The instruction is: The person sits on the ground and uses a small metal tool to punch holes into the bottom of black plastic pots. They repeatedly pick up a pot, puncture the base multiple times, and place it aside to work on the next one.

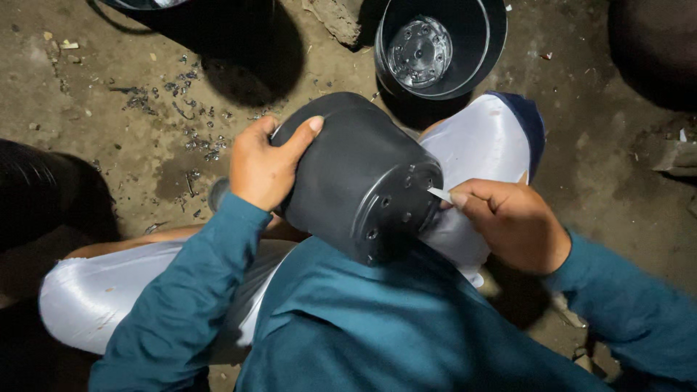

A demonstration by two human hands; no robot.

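Black plastic pot (356,178) is lying on its side across the lap, holed base facing the body. Left hand (263,165) is wrapped around the rim, thumb over the top. Right hand (512,221) is closed on a thin pale blade (440,194), tip right at the base edge. Smooth matte round wall looks slippery, so I'd guess the blade could skid toward the knee or fingers. Another pot (439,47) sits upright on the dirt floor (131,131), shiny inside.
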